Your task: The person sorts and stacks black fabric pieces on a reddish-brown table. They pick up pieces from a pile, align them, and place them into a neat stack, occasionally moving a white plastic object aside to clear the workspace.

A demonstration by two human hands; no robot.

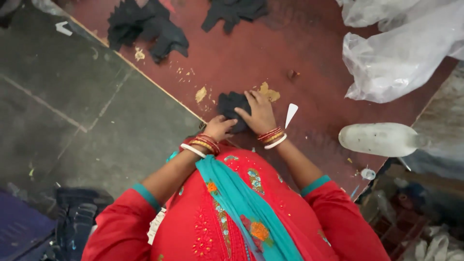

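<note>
A small dark cloth piece (229,102) lies on the dark red table (309,63) near its left edge. My right hand (259,112) lies flat on the cloth with the fingers spread, pressing it down. My left hand (219,127) rests at the cloth's near edge with the fingers curled; whether it grips the cloth I cannot tell. Both wrists carry red and gold bangles.
More dark cloth pieces (145,26) (233,12) lie at the far side of the table. Clear plastic bags (401,53) sit at the right. A white plastic bottle (379,139) lies on its side, a small white strip (290,113) beside my right hand. Grey floor (72,111) lies left.
</note>
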